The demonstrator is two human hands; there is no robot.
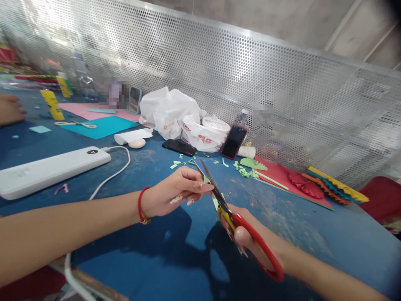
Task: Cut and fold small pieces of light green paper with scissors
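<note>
My left hand [183, 186], with a red cord bracelet at the wrist, pinches a small piece of light green paper [206, 179] between thumb and fingers. Red-handled scissors [260, 246] are gripped in my right hand [247, 234], thumb through the red loop. Their blades point up and away, slightly parted, close against my left fingertips and the paper. More of the pale green paper [215, 203] shows beside the blades near the pivot. Both hands are above the blue table [175, 251]. Green paper scraps [177, 162] lie on the table beyond my hands.
A long white device [53, 171] with a white cable lies left. Behind are a black phone [179, 147], white plastic bags [169, 110] and a propped phone [234, 141]. Folded coloured paper [336, 186] lies right. Another person's hand [11, 109] rests far left. A perforated metal panel [219, 62] borders the back.
</note>
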